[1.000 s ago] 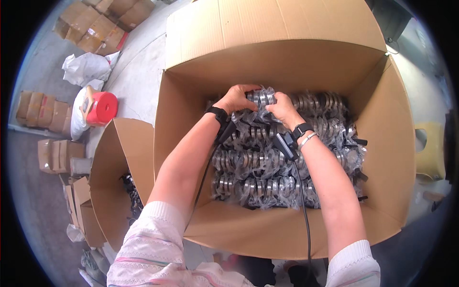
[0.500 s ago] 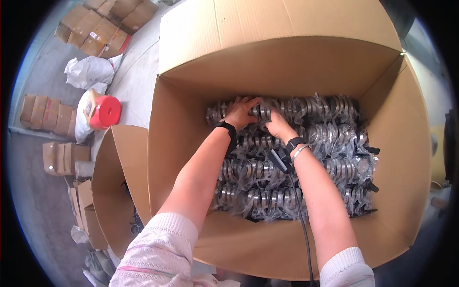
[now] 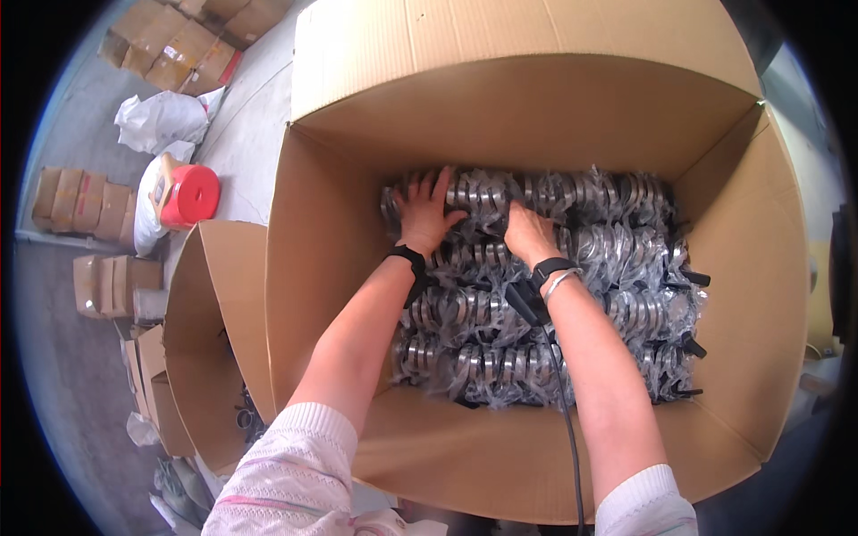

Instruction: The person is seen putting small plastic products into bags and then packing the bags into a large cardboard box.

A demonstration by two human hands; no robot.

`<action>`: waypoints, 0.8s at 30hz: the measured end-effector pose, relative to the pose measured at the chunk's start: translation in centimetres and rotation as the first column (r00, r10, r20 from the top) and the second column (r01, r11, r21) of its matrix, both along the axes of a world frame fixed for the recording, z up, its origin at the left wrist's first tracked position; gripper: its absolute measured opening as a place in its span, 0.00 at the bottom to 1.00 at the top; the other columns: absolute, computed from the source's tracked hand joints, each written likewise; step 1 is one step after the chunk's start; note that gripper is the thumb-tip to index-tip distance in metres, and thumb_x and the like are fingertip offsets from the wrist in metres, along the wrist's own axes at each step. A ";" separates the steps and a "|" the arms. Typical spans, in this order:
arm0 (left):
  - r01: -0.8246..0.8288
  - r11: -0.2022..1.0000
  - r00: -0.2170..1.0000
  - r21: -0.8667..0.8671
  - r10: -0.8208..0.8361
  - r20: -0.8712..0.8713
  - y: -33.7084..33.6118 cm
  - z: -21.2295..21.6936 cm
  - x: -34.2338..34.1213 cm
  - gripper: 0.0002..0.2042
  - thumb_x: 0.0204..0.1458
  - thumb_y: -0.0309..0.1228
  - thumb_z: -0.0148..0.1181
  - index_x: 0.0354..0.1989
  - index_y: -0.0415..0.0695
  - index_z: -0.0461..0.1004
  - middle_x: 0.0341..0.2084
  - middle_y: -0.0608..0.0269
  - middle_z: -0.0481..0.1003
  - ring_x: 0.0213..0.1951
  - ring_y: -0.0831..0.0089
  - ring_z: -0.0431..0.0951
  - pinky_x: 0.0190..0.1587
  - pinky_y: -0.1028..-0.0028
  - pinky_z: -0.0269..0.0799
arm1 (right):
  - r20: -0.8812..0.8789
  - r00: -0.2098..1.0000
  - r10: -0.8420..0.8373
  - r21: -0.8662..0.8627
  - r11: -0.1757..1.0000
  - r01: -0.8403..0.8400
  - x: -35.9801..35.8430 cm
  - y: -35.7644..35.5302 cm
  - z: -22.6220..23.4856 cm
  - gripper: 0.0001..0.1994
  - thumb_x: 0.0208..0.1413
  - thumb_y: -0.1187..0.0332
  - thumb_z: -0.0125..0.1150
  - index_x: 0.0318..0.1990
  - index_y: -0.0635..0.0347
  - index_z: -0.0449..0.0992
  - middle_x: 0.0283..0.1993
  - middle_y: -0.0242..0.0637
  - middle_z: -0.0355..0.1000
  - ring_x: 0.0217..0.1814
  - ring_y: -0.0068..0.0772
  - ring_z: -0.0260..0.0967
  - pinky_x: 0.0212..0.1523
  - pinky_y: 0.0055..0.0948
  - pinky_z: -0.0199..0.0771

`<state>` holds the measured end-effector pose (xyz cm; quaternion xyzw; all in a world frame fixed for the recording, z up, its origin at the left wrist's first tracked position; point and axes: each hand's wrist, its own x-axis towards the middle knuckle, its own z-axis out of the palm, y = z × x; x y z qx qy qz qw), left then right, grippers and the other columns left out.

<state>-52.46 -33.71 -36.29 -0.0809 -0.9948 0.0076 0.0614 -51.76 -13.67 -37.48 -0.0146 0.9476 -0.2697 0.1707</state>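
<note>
Several rows of round metal parts wrapped in clear plastic (image 3: 617,246) lie side by side in a large cardboard box (image 3: 536,116). Black pieces stick out at the right ends of some rows. My left hand (image 3: 424,214) rests on the left end of the farthest row, its fingers spread over the wrapped parts. At that row's near edge, my right hand (image 3: 533,236) is closed, fingers curled down among the wrapping; what they grip is hidden. Both wrists carry black bands. A black device (image 3: 525,302) with a cable hangs by my right wrist.
The box's tall walls surround my forearms. A smaller open carton (image 3: 201,330) stands to its left, with dark metal pieces inside. Farther left are a red round stool (image 3: 191,196), white sacks (image 3: 161,121) and stacked cardboard boxes (image 3: 85,205) on the floor.
My left hand has shifted left along the far row, and its fingers have spread out. My right hand stays near the same place, now more curled. The view has moved slightly.
</note>
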 end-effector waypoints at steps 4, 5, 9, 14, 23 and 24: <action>-0.051 0.998 0.998 0.040 0.050 0.036 -1.3 -0.4 -1.3 0.42 0.46 0.55 0.60 0.69 0.57 0.49 0.63 0.57 0.59 0.66 0.53 0.50 0.63 0.39 0.41 | 0.100 0.993 0.065 -0.084 0.995 -0.057 0.1 -1.2 0.3 0.21 0.53 0.75 0.46 0.56 0.63 0.63 0.51 0.55 0.72 0.55 0.53 0.70 0.63 0.60 0.53; -0.050 0.998 0.998 0.039 0.048 0.035 -1.3 -0.4 -1.4 0.42 0.46 0.55 0.60 0.69 0.57 0.49 0.63 0.57 0.59 0.66 0.53 0.50 0.63 0.39 0.41 | 0.134 0.988 0.079 -0.053 0.996 -0.072 0.1 -1.2 0.3 0.23 0.53 0.75 0.46 0.59 0.64 0.60 0.53 0.55 0.71 0.58 0.52 0.68 0.64 0.62 0.49; -0.028 1.000 0.992 0.001 0.028 0.121 -0.8 0.2 -1.4 0.42 0.46 0.52 0.62 0.69 0.57 0.48 0.63 0.57 0.58 0.66 0.53 0.50 0.62 0.37 0.41 | 0.142 0.978 0.155 0.117 0.978 -0.172 0.3 -1.3 0.7 0.29 0.53 0.75 0.46 0.65 0.67 0.52 0.56 0.53 0.69 0.64 0.51 0.61 0.66 0.69 0.38; 0.015 0.999 0.995 -0.045 -0.011 0.102 1.0 0.3 -1.1 0.39 0.47 0.49 0.62 0.67 0.57 0.52 0.64 0.61 0.56 0.66 0.52 0.50 0.58 0.34 0.47 | 0.175 0.976 0.126 0.106 0.984 -0.146 0.6 -0.7 0.4 0.31 0.52 0.76 0.46 0.66 0.70 0.49 0.54 0.52 0.71 0.64 0.51 0.60 0.66 0.69 0.36; 0.039 0.994 0.999 -0.107 -0.036 0.030 0.8 -0.9 -0.6 0.36 0.49 0.48 0.61 0.65 0.52 0.55 0.65 0.67 0.54 0.67 0.58 0.52 0.57 0.33 0.50 | 0.004 0.985 0.173 0.178 0.969 -0.171 1.4 -0.6 1.5 0.32 0.53 0.73 0.46 0.66 0.72 0.48 0.51 0.58 0.72 0.62 0.55 0.62 0.66 0.69 0.34; 0.029 0.995 0.998 -0.093 -0.024 0.052 0.9 -1.1 -0.5 0.36 0.48 0.48 0.61 0.65 0.52 0.55 0.65 0.67 0.54 0.67 0.57 0.52 0.58 0.33 0.49 | 0.009 0.986 0.166 0.195 0.967 -0.164 1.6 -0.4 0.9 0.32 0.53 0.73 0.46 0.66 0.72 0.48 0.51 0.58 0.72 0.62 0.55 0.62 0.66 0.69 0.34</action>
